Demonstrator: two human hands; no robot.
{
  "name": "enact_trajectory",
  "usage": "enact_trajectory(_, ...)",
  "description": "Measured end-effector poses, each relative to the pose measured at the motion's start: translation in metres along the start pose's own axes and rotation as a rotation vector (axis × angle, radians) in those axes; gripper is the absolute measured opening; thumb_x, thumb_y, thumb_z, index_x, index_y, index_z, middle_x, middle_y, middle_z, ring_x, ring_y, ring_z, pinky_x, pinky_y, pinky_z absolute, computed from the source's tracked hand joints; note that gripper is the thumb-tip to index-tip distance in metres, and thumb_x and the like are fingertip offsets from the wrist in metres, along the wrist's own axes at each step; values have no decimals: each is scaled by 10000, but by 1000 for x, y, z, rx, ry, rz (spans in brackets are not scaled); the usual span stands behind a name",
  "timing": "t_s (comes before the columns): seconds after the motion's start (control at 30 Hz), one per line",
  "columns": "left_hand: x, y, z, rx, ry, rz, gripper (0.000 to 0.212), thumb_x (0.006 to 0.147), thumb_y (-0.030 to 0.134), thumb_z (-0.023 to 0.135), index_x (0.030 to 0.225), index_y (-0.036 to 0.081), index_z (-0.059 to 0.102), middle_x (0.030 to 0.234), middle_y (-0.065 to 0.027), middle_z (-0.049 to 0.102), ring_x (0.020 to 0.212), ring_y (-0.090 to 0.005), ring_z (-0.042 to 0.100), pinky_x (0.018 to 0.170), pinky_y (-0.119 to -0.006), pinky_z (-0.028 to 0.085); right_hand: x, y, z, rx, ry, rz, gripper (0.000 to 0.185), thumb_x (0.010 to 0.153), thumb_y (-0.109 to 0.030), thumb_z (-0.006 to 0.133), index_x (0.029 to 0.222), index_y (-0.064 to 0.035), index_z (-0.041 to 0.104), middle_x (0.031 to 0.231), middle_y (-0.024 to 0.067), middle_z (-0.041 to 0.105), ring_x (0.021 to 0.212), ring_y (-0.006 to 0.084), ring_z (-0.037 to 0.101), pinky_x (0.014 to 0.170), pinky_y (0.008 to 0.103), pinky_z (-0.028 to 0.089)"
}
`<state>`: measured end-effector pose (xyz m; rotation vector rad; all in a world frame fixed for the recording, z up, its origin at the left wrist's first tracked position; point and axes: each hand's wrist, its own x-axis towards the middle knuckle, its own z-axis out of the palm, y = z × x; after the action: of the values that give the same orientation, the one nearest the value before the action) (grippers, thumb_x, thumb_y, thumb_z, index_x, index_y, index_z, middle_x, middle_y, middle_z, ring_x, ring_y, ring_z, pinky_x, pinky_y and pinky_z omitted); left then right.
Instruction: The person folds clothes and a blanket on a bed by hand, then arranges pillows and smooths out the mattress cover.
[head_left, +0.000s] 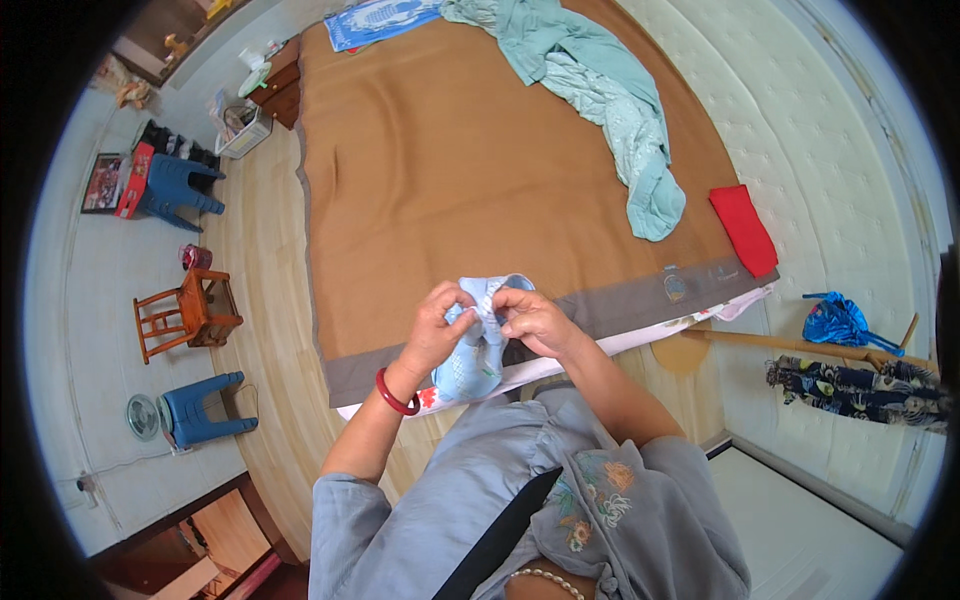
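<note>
A light blue patterned cloth (466, 369) hangs in folds between my hands, over the near edge of the bed. My left hand (442, 319) pinches its upper left part between thumb and fingers; a red bangle circles that wrist. With thumb and forefinger my right hand (536, 322) grips the upper right part. Pale, bunched fabric lies between the two sets of fingertips. Below the hands, the cloth's lower end rests near the bed edge. Whether it is a garment I cannot tell.
Around the hands spreads a brown bed mat (450, 172). A green quilt (600, 97) and a folded red cloth (744, 231) lie on it. Left on the floor stand a wooden chair (196, 307) and blue plastic stools (202, 409). A wooden stand (795, 346) holds clothing at right.
</note>
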<state>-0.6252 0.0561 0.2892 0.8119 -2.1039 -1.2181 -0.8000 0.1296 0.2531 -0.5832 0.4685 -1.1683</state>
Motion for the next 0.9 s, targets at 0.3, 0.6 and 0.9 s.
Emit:
enact_trajectory(0.3, 12, 61, -47, -465, -149, -237, 126, 850, 50, 528, 765, 46, 436, 735, 3, 452, 654, -48, 394, 569, -201, 344, 6, -16, -8, -571, -104, 99, 432, 680, 48, 460, 1105, 8, 531, 1096, 108, 564, 949, 206, 566, 788, 305, 445)
enact_trajectory(0.6, -2, 131, -99, -369, -210, -231, 148, 791, 1, 582, 772, 45, 442, 740, -29, 487, 673, -91, 442, 584, -224, 370, -15, -39, -31, -1896, -22, 67, 231, 644, -41, 519, 851, -35, 623, 912, 181, 593, 850, 324, 566, 714, 423, 449)
enact_trajectory(0.9, -40, 128, -95, -278, -137, -274, 166, 740, -88, 572, 700, 37, 472, 776, -28, 525, 678, -86, 455, 578, -211, 369, -39, -58, -29, -906, 279, 319, 409, 699, -214, 635, 1049, -54, 496, 846, 170, 617, 847, 316, 586, 705, 386, 461)
